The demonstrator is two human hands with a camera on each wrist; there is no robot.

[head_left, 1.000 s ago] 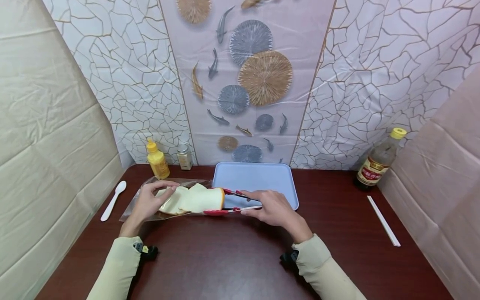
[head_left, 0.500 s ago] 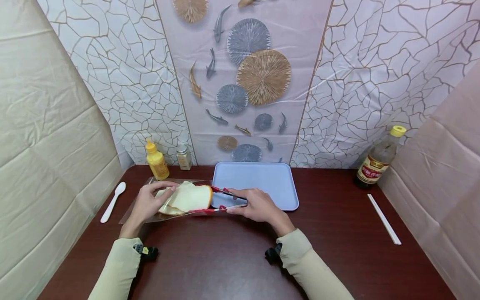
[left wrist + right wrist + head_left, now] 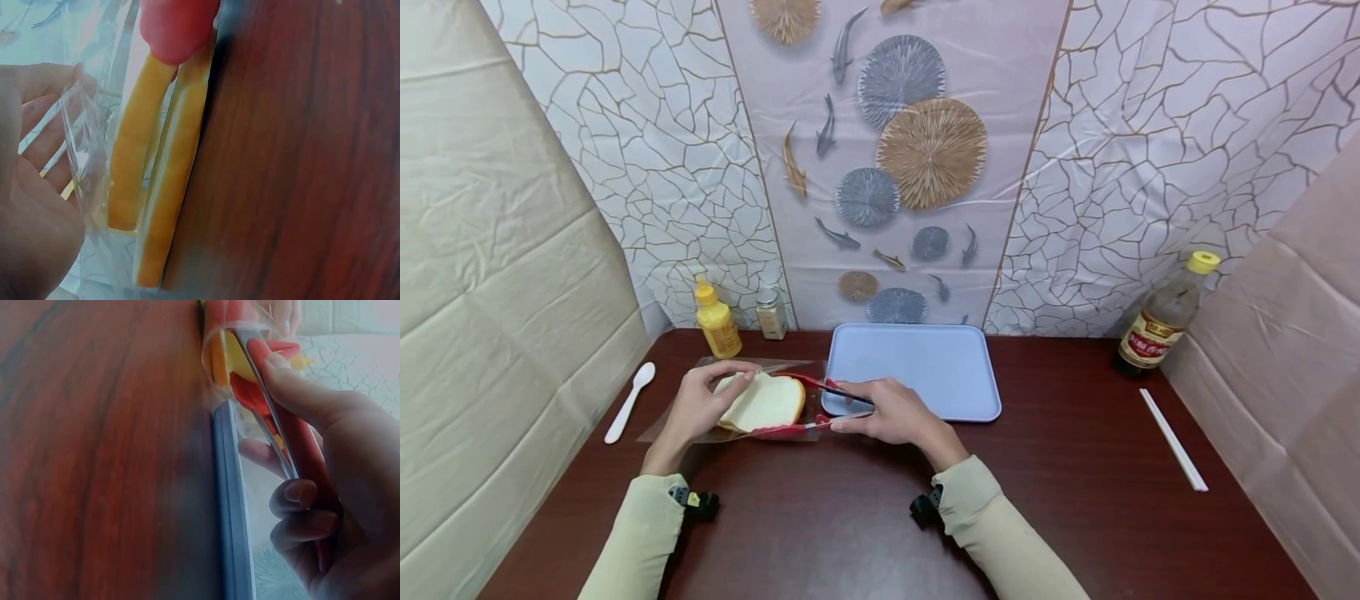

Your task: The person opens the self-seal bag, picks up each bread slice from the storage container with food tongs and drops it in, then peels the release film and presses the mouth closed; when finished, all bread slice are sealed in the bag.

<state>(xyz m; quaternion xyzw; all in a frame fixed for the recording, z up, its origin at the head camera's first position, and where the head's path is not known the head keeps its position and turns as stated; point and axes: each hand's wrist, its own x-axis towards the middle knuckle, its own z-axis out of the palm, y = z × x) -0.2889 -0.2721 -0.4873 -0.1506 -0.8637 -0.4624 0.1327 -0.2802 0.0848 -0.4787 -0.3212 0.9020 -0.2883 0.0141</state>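
On the worktop (image 3: 865,517) just left of the blue tray (image 3: 925,367), your right hand (image 3: 887,414) has slid the red tongs (image 3: 808,408) leftward over the last second, and the bread (image 3: 763,402) they clamp has gone with them. A second ago the slice stuck well out of the clear bag (image 3: 700,425), reaching the tray's left edge; now it lies almost wholly inside, over the other slice. So the bread is going into the bag, not onto the tray. Your right fingers (image 3: 300,494) are curled round the tong arms, squeezing them onto the slice. Your left hand (image 3: 696,406) has barely moved: its fingers (image 3: 44,140) pinch the bag's film and hold the mouth up. In the left wrist view a red tong tip (image 3: 178,28) sits on the crust edges of two slices.
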